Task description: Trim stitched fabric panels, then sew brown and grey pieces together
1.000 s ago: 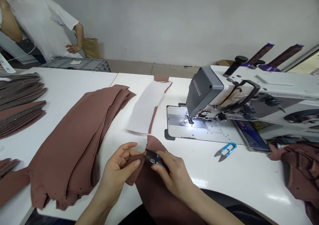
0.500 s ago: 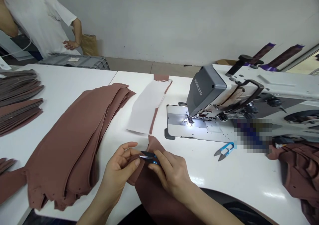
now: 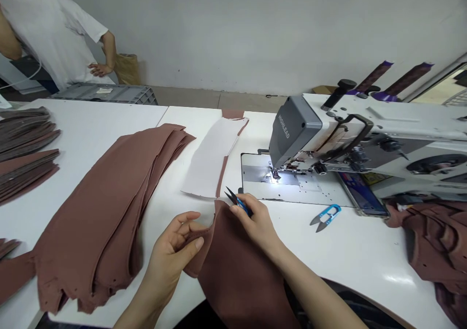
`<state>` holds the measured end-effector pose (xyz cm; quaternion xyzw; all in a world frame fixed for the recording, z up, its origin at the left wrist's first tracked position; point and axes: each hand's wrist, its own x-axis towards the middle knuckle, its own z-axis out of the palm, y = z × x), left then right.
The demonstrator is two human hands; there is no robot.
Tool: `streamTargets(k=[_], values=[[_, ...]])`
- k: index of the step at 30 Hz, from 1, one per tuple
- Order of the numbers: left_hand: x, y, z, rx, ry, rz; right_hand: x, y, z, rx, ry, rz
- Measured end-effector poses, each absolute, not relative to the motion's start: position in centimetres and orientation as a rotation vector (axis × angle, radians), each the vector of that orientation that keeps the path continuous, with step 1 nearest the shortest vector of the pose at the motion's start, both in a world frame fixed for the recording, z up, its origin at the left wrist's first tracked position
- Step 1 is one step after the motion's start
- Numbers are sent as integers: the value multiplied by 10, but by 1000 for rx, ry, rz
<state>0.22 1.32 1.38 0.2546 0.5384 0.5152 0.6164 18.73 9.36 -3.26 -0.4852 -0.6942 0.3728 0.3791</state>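
My left hand (image 3: 174, 256) pinches the folded edge of a reddish-brown fabric piece (image 3: 241, 261) between thumb and fingers. The piece hangs down over the table's front edge toward my lap. In my right hand (image 3: 257, 222) is a pair of blue-handled thread snips (image 3: 237, 201), its dark blades apart and pointing up and left, clear of the fabric edge. Just beyond the fabric lies a white template (image 3: 209, 159) with brown strips along its right side. A second pair of blue thread snips (image 3: 326, 217) rests on the table to the right of my right hand.
A sewing machine (image 3: 299, 132) with a lit needle area stands at right, a phone (image 3: 363, 195) beside its bed. Brown panels (image 3: 105, 207) are stacked at left, more pieces (image 3: 29, 129) beyond them. Brown pieces (image 3: 430, 246) heap at right. A person (image 3: 54, 32) stands behind a grey crate (image 3: 109, 93).
My right hand has drawn the thread snips away from the held edge, up and to the right. My left hand keeps its hold on the fabric. The view has shifted slightly.
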Motion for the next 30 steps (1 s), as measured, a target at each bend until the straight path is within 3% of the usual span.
streamTargets(k=[4,6,11,18,26,30], values=[[-3,12,12,589,1245,1125,182,111,-35,-1147,-1470,1638],[-15,15,9,767,1371,1027,178,106,-32,-1108,-1370,1770],[-40,29,12,1410,1628,728,175,83,-21,-1207,-1583,1464],[-9,51,16,1559,1495,588,174,59,-29,-1004,-1846,1192],[5,16,-11,1453,1605,782,216,72,-28,-1039,-1696,1880],[9,2,-18,1407,1701,872,220,87,-28,-1030,-1762,2027]])
